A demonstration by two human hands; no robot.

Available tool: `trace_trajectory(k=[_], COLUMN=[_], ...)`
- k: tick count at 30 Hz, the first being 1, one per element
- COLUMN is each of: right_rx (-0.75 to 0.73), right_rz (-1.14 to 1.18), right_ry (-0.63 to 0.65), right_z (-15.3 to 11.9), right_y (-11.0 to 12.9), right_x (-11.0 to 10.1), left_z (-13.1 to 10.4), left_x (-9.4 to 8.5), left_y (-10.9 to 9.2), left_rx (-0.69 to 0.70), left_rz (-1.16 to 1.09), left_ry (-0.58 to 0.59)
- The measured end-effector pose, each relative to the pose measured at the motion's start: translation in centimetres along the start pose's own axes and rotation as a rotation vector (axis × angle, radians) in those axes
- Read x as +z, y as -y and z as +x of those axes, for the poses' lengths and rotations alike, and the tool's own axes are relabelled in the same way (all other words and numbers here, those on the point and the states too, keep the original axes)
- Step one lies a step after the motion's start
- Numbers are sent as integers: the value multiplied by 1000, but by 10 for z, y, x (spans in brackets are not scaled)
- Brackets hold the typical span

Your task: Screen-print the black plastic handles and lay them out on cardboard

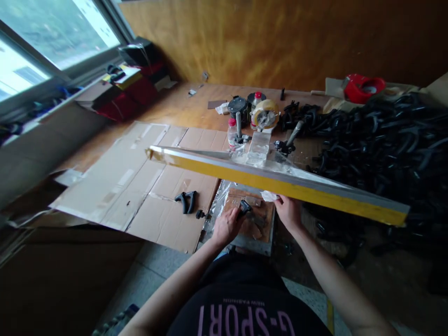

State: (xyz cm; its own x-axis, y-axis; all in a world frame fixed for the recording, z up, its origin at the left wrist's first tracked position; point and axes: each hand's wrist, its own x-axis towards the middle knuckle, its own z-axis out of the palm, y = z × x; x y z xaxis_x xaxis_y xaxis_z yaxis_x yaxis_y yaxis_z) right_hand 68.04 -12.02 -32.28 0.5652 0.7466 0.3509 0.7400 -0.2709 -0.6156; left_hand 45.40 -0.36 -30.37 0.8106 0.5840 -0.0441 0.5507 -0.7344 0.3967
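Note:
My left hand (pixel 226 227) is closed around a small black plastic part (pixel 245 206), held low over a brown cardboard pad (pixel 264 233). Its exact kind is not clear. To the right, my right hand (pixel 287 212) pinches a crumpled white cloth or paper wipe (pixel 269 196), just below a long yellow-edged bar (pixel 280 183). That bar crosses in front of me above the work spot. Left of the pad, black handle-shaped parts (pixel 187 201) and a small black piece (pixel 200 214) lie on flattened cardboard (pixel 147 186).
A big heap of black parts (pixel 378 135) covers the bench's right side. Behind the bar stand a bottle with a red cap (pixel 232 133), a tape roll (pixel 266 114) and a dark tin (pixel 238 109). A red tape dispenser (pixel 364 88) lies at the back right.

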Motion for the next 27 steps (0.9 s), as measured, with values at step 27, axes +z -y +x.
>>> trace_trajectory(k=[27], right_rx=[89], right_rz=[197], right_ry=[509], right_z=[47], right_y=[56], right_x=[42], left_z=[21], left_x=[0], left_y=[-7], left_rx=[60], left_rz=[80], left_ry=[60])
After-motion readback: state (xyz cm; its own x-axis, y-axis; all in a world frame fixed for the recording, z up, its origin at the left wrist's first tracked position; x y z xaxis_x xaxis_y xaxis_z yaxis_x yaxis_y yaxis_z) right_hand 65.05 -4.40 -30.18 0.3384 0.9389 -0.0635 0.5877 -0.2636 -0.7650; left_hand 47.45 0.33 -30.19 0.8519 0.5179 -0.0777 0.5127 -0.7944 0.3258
